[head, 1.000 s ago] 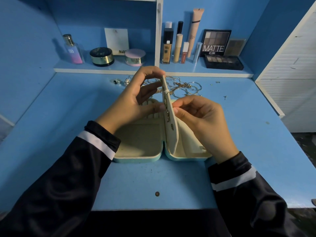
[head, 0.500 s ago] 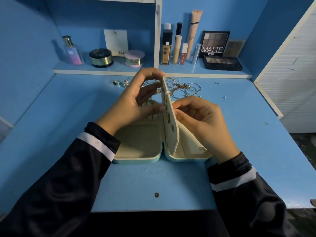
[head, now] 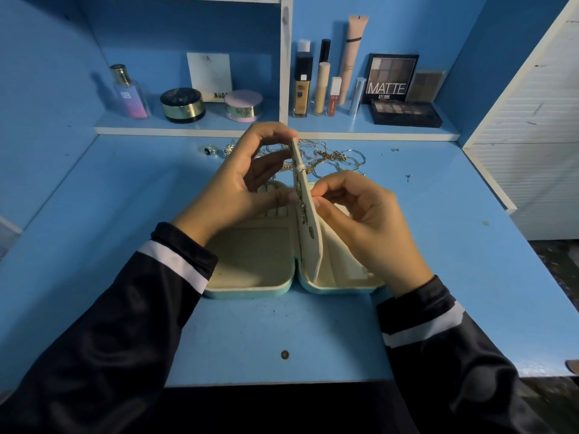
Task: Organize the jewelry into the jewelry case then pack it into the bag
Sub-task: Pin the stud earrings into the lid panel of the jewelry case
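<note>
— How do I seat this well?
— My left hand pinches the earring panel upright by its top, above the open jewelry case. My right hand, fingertips curled against the panel's other face, should press squarely, I think.
— Holding a stud?
— I can't tell; it's too small. The loose jewelry lies just beyond both hands.

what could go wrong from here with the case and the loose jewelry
1. The left hand holds the divider flap upright while the right hand pinches at it; a slip could let the flap fall or a small piece drop.
2. The chains heaped behind the jewelry case look tangled and may snag.
3. The tiny stud lying apart could be overlooked.
</note>
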Tool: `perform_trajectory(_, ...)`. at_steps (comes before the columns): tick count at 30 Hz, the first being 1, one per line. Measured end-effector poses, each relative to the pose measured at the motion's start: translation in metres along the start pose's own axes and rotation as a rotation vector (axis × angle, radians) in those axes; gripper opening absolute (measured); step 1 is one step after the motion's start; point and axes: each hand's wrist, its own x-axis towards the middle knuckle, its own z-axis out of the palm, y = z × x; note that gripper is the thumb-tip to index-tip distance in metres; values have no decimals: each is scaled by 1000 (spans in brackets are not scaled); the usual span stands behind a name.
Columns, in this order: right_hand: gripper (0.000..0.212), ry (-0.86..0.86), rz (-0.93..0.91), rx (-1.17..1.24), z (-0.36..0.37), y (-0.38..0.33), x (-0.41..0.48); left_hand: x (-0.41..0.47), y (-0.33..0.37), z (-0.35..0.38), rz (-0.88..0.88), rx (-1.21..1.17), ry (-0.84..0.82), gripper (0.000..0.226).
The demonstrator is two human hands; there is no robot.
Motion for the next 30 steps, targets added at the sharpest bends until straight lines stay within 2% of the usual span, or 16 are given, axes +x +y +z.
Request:
perform_trajectory(14, 4, 36, -217, -293, 3, -1, 2, 1, -3, -1, -6, 25, 0, 61)
perform_trajectory(30, 5, 32, -234, -300, 2, 1, 3, 1, -4, 0, -12, 14, -2, 60)
